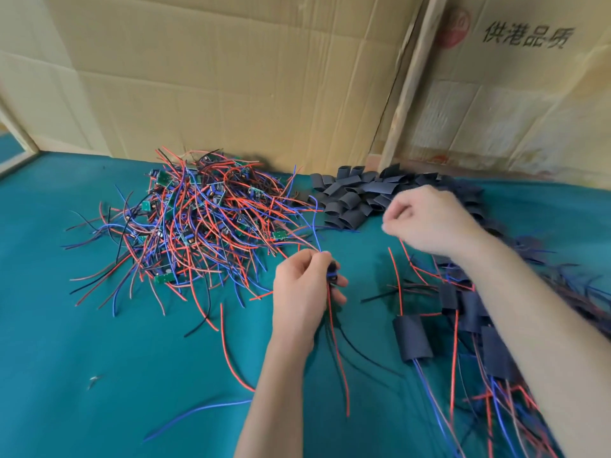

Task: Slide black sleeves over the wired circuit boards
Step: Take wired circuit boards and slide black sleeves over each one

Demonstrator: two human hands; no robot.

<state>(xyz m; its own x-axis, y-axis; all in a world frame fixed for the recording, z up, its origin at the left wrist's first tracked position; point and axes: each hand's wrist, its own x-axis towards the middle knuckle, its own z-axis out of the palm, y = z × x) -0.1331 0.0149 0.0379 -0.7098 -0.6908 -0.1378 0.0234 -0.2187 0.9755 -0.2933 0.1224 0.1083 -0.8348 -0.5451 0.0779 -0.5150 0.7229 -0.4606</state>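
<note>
Nearest, finished boards [413, 338] are lying at the right, each inside a sleeve with red and blue wires trailing toward the viewer; the right forearm is crossing over part of this heap. A stray blue wire [195, 414] is lying alone on the green cloth [82, 325] at the near left.

In the middle, the left hand [302, 292] is pinching a board [332, 274] between thumb and fingertips, its red and black leads dangling below and a blue lead [315, 223] rising behind. Only a dark sliver of the board is showing. Those loose leads are the first hazard: if the blue one is hooked into the tangle, a pull could drag neighbours off the heap.

Farther on, the right hand [426, 219] is hovering just in front of the empty sleeves [363, 196], blurred, its fingers curled in; I cannot tell whether it is holding one. A hurried pinch may be catching two sleeves, or flattening one so its mouth will not open over the board. Component corners could then be snagging the rim, and forcing it may be straining the solder joints.

Farthest left, the pile [198, 219] of bare boards is sitting densely knotted against the cardboard [231, 77] wall.
</note>
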